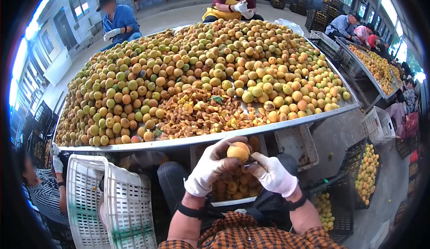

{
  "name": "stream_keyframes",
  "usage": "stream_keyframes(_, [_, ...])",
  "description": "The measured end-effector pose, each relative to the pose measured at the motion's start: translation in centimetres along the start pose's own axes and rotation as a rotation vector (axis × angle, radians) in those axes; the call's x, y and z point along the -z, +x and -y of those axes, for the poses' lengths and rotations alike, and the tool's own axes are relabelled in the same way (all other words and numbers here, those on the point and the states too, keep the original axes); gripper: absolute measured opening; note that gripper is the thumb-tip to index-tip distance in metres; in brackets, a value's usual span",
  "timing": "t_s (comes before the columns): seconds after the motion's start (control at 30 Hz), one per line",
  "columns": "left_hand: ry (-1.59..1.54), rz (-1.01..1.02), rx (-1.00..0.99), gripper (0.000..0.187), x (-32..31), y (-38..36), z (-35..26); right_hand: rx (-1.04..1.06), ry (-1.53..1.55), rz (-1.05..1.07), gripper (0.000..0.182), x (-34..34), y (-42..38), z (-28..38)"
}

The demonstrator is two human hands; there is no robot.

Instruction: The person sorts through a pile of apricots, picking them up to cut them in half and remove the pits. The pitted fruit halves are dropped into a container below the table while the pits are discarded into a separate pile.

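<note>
A yellow-orange fruit point(238, 151) is held up in my gloved left hand point(209, 167), just in front of the table's near edge. My gloved right hand point(272, 173) is closed close beside the fruit, its fingers pinched around something small that I cannot make out. Under both hands, a crate of fruit point(236, 187) stands between my knees. Beyond them, a large heap of green, yellow and orange fruit point(134, 83) covers the metal-edged table point(215, 136). Brown-orange cut pieces point(192, 114) lie piled at its near middle.
White plastic baskets point(130, 204) stand at the left. Black crates of fruit point(366, 173) and a white crate point(378, 125) are at the right. Two people sit across the table, another at the far left. More people work at a second table point(374, 69).
</note>
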State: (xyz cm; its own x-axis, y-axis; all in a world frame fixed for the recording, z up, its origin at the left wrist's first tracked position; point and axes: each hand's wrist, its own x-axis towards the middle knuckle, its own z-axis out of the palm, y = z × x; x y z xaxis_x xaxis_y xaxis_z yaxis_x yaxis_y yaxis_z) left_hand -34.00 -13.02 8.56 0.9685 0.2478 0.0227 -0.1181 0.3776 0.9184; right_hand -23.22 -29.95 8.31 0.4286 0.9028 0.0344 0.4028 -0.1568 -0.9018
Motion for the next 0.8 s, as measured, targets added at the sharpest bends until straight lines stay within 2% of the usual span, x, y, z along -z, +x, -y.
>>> stream_keyframes(0.03, [-0.001, -0.002, 0.000, 0.070, 0.3, -0.1, 0.0, -0.001, 0.000, 0.002, 0.034, -0.2, 0.0, -0.4])
stream_keyframes(0.1, [-0.006, 0.068, 0.040, 0.069, 0.7, 0.0, 0.3, 0.060, 0.272, -0.023, 0.037, -1.2, 0.1, -2.3])
stream_keyframes(0.13, [-0.059, 0.022, 0.010, 0.072, 0.0, 0.0, 0.7, 0.039, 0.423, -0.112, 0.040, -2.5, -0.2, -3.1])
stream_keyframes(0.17, [-0.124, -0.015, -0.068, 0.074, -0.7, 0.3, 1.8, 0.054, 0.448, -0.226, 0.042, -3.7, -0.3, -3.2])
stream_keyframes(0.27, [-0.376, -0.103, -0.117, 0.080, -3.7, -0.1, 3.1, 0.103, 0.648, -0.319, 0.044, -6.0, -0.3, -2.4])
stream_keyframes(0.3, [-0.378, -0.104, -0.116, 0.080, -3.4, -0.1, 3.1, 0.100, 0.648, -0.319, 0.044, -5.7, -0.4, -2.3])
stream_keyframes(0.37, [-0.290, -0.029, -0.073, 0.080, -2.2, -0.1, 2.4, 0.078, 0.527, -0.183, 0.045, -4.2, -0.7, -1.9])
stream_keyframes(0.43, [-0.225, 0.010, -0.033, 0.071, -1.2, -0.1, 1.3, 0.140, 0.421, -0.093, 0.046, -2.4, -0.5, -2.1])
stream_keyframes(0.5, [0.016, 0.094, 0.076, 0.072, 0.3, 0.1, 0.0, -0.030, 0.365, 0.051, 0.045, -1.1, -0.9, -3.5])
stream_keyframes(0.57, [0.067, 0.106, 0.128, 0.073, 0.2, 0.1, -0.7, -0.027, 0.406, 0.060, 0.043, -1.2, -1.0, -3.4])
stream_keyframes(0.63, [-0.015, 0.055, 0.048, 0.075, -0.7, -0.1, -0.1, -0.016, 0.445, 0.065, 0.041, -1.5, -1.0, -3.4])
stream_keyframes(0.7, [-0.142, -0.030, -0.064, 0.084, -1.8, -0.4, 2.2, 0.045, 0.517, -0.114, 0.040, -3.1, -1.2, -3.4])
stream_keyframes(0.8, [-0.289, -0.105, -0.095, 0.085, -2.7, -0.6, 3.0, 0.032, 0.505, -0.130, 0.043, -3.9, -1.2, -3.7])
